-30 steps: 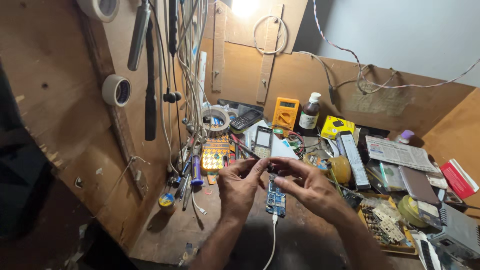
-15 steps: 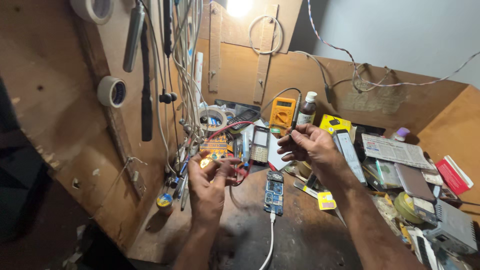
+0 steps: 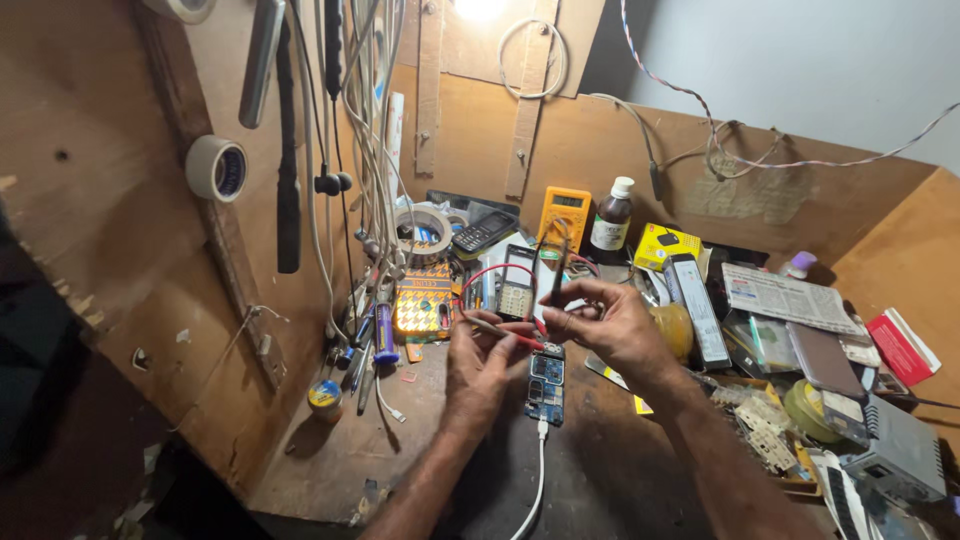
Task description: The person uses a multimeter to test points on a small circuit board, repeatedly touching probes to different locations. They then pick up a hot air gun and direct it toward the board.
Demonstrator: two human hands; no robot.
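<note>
Red probe (image 3: 500, 330) lying left-right, black probe (image 3: 557, 270) upright

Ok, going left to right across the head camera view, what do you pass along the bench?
Tape roll on the wall → small solder tin → left hand holding the red probe → right hand → yellow box → newspaper → red box.

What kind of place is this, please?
Probably a small electronics or phone repair bench: a yellow multimeter against the wooden back wall, a blue opened phone circuit board, and red test probes in both hands.
</note>
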